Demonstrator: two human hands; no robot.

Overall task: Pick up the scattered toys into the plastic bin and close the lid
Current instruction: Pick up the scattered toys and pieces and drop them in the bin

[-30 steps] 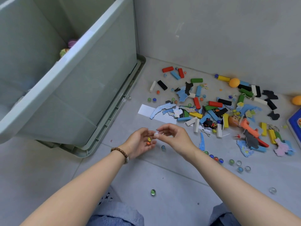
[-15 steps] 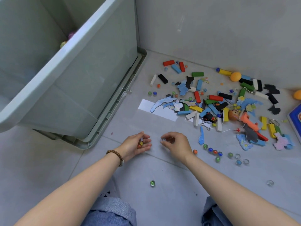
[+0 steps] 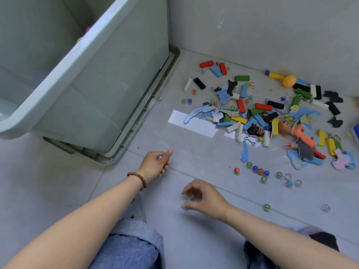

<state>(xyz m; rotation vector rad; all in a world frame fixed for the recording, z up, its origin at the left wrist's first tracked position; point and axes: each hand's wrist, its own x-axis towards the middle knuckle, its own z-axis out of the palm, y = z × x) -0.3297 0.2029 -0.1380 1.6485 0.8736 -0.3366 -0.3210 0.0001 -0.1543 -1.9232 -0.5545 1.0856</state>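
Head view: a marble (image 3: 159, 158) is gripped in the left hand (image 3: 156, 165) near the bin (image 3: 116, 84); the right hand (image 3: 206, 199) is curled, and any hold cannot be told.

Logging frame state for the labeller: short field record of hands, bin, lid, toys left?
left hand: curled round a blue-white piece; other contents hidden
right hand: low over floor, fingers curled, blurred; contents unclear
bin: open, lid off
lid: apparently the ribbed tray under the bin
toy pile: on floor, right of bin
marbles: loose row in front of pile
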